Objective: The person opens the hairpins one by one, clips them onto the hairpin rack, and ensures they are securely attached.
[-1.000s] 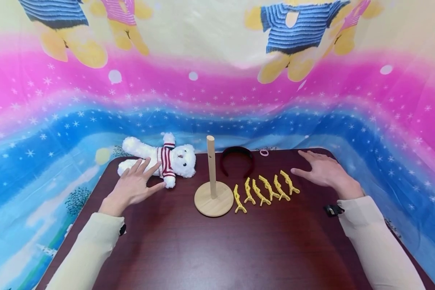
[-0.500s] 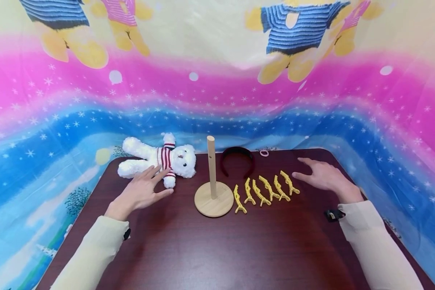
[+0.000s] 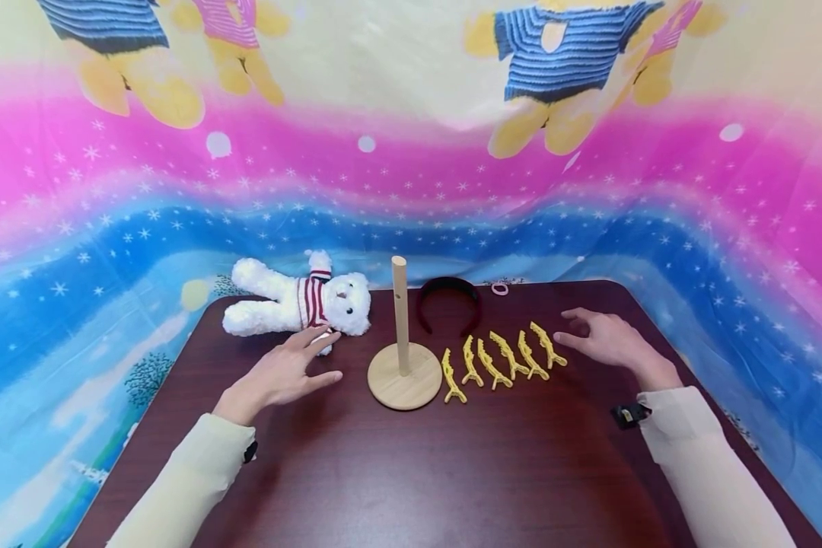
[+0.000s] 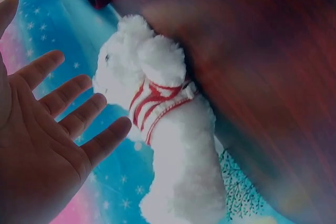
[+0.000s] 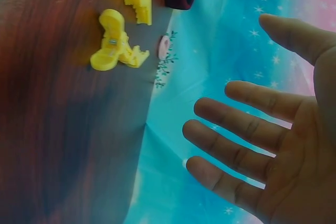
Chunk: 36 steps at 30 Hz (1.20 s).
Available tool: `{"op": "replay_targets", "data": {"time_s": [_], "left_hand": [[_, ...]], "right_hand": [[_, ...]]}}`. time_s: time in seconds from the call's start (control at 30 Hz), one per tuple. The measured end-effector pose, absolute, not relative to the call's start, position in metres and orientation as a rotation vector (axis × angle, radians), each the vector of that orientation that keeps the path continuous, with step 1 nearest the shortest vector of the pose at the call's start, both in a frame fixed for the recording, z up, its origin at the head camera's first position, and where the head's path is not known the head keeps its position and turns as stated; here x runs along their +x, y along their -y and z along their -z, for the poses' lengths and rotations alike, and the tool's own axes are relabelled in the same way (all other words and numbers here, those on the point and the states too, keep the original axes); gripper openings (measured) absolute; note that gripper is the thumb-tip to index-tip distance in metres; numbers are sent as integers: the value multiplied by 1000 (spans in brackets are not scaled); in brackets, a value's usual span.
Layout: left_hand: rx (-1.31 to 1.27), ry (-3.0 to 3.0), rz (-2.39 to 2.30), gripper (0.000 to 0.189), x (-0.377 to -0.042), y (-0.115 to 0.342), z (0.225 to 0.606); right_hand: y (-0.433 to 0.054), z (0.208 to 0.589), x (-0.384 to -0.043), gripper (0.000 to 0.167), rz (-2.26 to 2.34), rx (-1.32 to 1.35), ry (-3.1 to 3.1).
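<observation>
A white teddy bear (image 3: 348,301) in a red-striped shirt lies on its back at the far left, head to the right. My left hand (image 3: 281,377) hovers by the bear's near arm with fingers spread, overlapping that arm in the head view. In the left wrist view the palm and straight fingers (image 4: 84,121) hold nothing. Several yellow hair clips (image 3: 496,361) lie in a row right of centre. To their right is my right hand (image 3: 610,342), its thumb near the last clip (image 5: 113,43), fingers extended and holding nothing.
A wooden stand (image 3: 400,327) with a round base (image 3: 387,384) and upright post is mid-table. Behind it lie a dark red headband (image 3: 448,285) and a small pink hair tie (image 3: 498,289). A printed cloth (image 3: 411,175) hangs around the dark table (image 3: 411,472).
My left hand has moved right and towards me, from over the bear's legs to its near arm. My right hand has come slightly nearer. The objects have stayed put.
</observation>
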<state>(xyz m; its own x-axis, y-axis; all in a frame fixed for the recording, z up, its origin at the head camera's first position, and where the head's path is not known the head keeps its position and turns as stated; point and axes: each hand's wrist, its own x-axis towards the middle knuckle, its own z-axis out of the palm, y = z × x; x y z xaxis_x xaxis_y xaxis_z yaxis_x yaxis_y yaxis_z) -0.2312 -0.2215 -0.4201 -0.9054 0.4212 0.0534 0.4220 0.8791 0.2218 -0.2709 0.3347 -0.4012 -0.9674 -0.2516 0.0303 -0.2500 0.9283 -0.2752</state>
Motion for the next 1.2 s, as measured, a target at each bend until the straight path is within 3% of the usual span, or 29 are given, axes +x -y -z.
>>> {"op": "replay_targets", "data": {"time_s": [0.67,1.2], "left_hand": [[-890,3034,433,70,-224,193,449],[-1044,3009,384,62,-221,175,469]], "right_hand": [[-337,433,-276,48,519,-395,-2992],[-337,455,-282,50,538,-216,-2964]]}}
